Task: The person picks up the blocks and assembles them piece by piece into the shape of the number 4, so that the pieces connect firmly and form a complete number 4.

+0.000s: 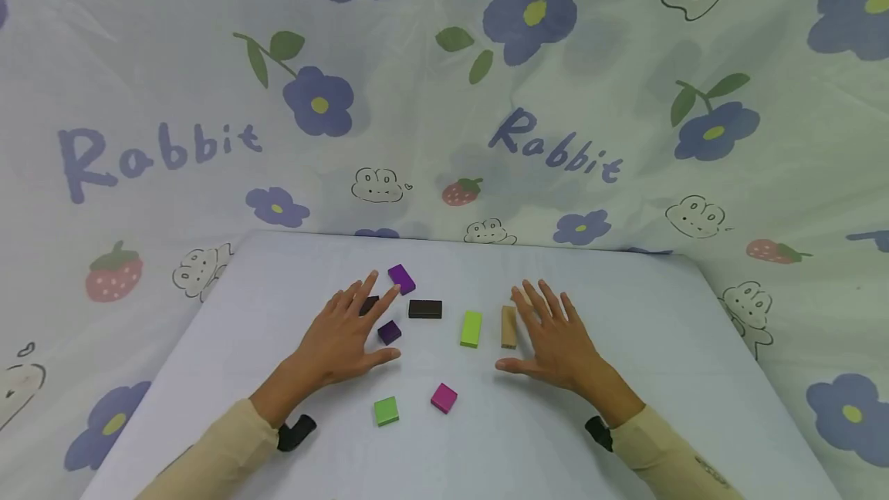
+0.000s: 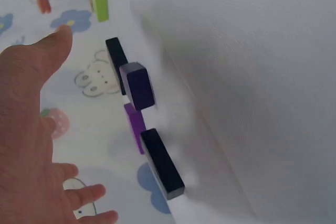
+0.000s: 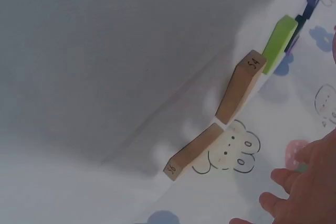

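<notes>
My left hand (image 1: 339,344) is spread with its fingers apart above the left blocks, holding nothing. Near its fingers are a dark purple block (image 1: 390,332), a bright purple block (image 1: 401,279) and a black block (image 1: 425,309). A second black block (image 2: 163,164) is partly hidden by that hand in the head view. To the right, my right hand (image 1: 558,342) is likewise spread and holds nothing. Beside it stands a wooden block (image 3: 241,87) marked 54. Another wooden block (image 3: 193,151), marked 56, is mostly covered by the fingers in the head view.
Between the hands lies a lime green block (image 1: 471,329). Closer to me on the white table (image 1: 486,454) are a green block (image 1: 386,411) and a magenta block (image 1: 444,398). A printed curtain (image 1: 417,122) with flowers and rabbits hangs behind the table.
</notes>
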`<state>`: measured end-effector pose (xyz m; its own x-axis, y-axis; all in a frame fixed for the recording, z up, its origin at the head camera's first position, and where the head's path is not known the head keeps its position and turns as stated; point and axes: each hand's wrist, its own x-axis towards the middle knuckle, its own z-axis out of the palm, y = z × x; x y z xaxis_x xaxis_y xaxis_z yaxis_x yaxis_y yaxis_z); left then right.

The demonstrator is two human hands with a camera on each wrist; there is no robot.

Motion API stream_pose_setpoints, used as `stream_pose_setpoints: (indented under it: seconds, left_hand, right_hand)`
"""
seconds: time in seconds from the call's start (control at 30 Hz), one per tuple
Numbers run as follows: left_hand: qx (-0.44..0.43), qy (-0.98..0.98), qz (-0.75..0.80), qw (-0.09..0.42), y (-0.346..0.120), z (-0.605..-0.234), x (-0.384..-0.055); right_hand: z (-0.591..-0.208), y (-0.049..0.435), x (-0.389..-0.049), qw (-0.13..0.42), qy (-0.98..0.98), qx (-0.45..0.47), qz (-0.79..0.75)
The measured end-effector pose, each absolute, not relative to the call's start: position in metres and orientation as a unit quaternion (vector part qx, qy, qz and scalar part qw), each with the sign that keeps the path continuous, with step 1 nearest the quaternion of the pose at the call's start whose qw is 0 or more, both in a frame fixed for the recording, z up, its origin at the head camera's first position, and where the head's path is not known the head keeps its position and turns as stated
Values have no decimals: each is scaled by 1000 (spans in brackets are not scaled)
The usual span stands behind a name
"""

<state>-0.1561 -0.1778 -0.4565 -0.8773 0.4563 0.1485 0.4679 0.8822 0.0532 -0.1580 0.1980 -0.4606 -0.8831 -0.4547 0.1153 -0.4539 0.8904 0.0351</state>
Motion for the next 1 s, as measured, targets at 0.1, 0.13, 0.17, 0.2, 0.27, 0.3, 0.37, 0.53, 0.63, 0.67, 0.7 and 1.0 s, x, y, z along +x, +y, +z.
stream_pose_setpoints:
  seconds: [0.1,0.13,0.17,0.2,0.27,0.3,0.37,0.53,0.63,0.67,0.7,1.0]
  left_hand:
    - [-239,-968,-55,62,-172,-459,-158]
    - [-239,-968,-55,61,-171,-459,-159]
    - [-238,-968,-57,60,-169,-460,-160]
    - [-238,-968,-59,59,-167,-460,-161]
    - [-235,-969,-59,56,-164,-461,-163]
    - [-234,-969,-59,55,-162,-462,-165]
    - [-231,-970,-62,49,-158,-462,-166]
    - [-227,-971,-71,36,-148,-464,-170]
    - [-224,-972,-71,28,-143,-466,-174]
    - [-222,-972,-71,24,-141,-467,-175]
    - [-220,-973,-71,20,-139,-467,-176]
    - [-204,-977,-66,-7,-123,-470,-187]
  right_hand:
    - [-462,195,-158,58,-970,235,-2]
    - [-463,194,-158,57,-970,235,-2]
    - [-463,192,-159,56,-970,236,3]
    - [-463,191,-159,54,-970,236,5]
    - [-464,189,-159,49,-970,238,9]
    - [-465,188,-159,46,-970,239,8]
    - [-465,186,-160,43,-969,242,8]
    - [-468,181,-162,43,-968,249,0]
    - [-470,178,-163,43,-968,249,0]
    - [-470,177,-163,43,-967,249,-1]
    - [-470,176,-163,43,-967,250,-3]
    - [-472,168,-166,57,-965,258,-8]
